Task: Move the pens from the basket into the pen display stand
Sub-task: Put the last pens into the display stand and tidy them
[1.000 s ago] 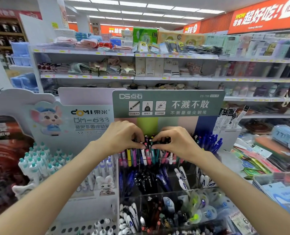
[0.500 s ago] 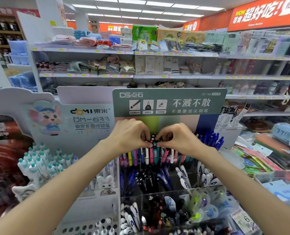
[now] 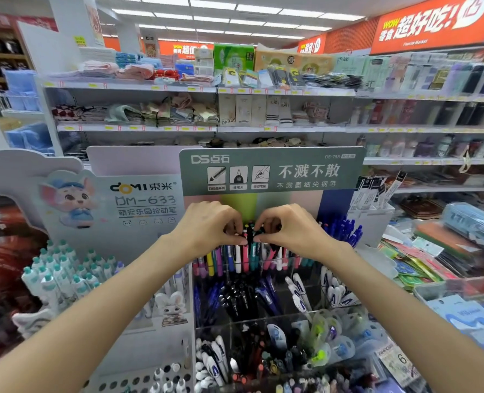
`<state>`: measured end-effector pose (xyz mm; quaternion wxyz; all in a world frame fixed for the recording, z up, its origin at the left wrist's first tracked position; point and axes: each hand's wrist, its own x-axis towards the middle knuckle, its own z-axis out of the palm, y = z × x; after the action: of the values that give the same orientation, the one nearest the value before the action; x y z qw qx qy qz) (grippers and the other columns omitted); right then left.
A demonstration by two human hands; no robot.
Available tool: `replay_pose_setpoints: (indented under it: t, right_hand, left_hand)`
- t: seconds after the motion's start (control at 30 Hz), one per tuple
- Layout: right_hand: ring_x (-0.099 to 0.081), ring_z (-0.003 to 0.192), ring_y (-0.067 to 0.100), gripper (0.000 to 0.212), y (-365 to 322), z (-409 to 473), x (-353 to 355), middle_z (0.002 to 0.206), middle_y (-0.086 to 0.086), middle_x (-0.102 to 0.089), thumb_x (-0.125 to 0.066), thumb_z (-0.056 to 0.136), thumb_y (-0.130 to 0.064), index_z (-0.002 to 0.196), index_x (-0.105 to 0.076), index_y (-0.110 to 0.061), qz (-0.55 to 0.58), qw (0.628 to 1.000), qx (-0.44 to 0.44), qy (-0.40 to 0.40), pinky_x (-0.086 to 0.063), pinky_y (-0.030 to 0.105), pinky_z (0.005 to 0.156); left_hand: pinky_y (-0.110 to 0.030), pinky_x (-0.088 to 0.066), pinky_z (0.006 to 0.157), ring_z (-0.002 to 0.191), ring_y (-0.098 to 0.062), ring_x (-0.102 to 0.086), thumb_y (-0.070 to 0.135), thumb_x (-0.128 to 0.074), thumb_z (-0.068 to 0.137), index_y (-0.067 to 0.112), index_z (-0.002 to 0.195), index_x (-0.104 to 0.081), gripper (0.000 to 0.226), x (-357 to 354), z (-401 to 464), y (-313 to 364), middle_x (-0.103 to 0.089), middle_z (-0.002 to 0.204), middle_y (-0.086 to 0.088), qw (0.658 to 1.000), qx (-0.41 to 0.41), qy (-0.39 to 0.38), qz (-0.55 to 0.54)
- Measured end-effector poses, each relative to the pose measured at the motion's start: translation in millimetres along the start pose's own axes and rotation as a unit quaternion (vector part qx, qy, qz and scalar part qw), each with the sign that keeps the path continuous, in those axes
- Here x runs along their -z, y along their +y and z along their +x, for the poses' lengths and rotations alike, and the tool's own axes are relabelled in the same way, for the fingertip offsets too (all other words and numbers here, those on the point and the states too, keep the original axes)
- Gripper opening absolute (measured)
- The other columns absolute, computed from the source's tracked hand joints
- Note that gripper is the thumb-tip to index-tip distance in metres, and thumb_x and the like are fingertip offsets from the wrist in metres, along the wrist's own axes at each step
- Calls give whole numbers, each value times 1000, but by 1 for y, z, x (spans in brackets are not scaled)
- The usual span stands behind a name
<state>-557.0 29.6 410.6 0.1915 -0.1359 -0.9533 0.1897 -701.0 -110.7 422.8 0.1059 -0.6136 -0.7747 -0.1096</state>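
Note:
A tiered clear pen display stand [image 3: 263,316] rises under a green header card [image 3: 272,171]. Its top row holds several colourful pens [image 3: 243,258] standing upright. My left hand [image 3: 209,228] and my right hand [image 3: 289,229] meet above that row, fingers curled, pinching the dark tops of the pens between them. Lower tiers hold dark blue and black pens [image 3: 243,299] and white-capped pens [image 3: 300,290]. No basket is in view.
A white stand with a mouse cartoon [image 3: 138,199] and teal-capped pens [image 3: 65,273] sits to the left. Blue pens [image 3: 342,228] fill a slot at the right. Packaged stationery [image 3: 422,259] lies on the right counter. Store shelves [image 3: 206,129] stand behind.
Both hands have drawn closer together over the top row of pens, fingertips now nearly touching. The camera view has shifted slightly upward.

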Motion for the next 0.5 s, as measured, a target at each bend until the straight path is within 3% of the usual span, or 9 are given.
replay_pose_setpoints:
  t: [0.17,0.27,0.33,0.5]
  right_hand:
    - [-63,72,7,11,2,1,5,74,-12,-68,-73,79,-31,88,-73,-26,42,999,-3,-23,-54,35,72]
    - [-65,77,2,10,4,-1,18,82,-9,-72,-67,86,-18,92,-75,-17,85,996,11,-6,-52,20,75]
    - [-65,79,3,10,8,-6,33,85,-7,-72,-65,88,-14,92,-74,-16,89,996,8,7,-51,17,75]
    - [-64,81,6,25,31,-24,63,90,-6,-71,-76,78,-19,103,-72,-19,16,996,-39,-79,-49,18,76]
  left_hand:
    - [-26,-32,62,89,-10,-60,61,-65,77,31,95,-67,35,1,4,11,-68,89,13,1000,-4,3,17]
    - [-26,-36,64,90,-8,-59,62,-66,75,32,97,-66,37,3,4,12,-67,89,15,1000,4,5,8]
    - [-26,-41,67,91,-7,-59,62,-67,75,32,99,-65,38,6,3,13,-67,92,16,1000,-2,15,1]
    - [-24,-38,67,92,-7,-55,57,-67,77,31,99,-64,34,11,11,36,-66,93,15,998,-49,35,-15]
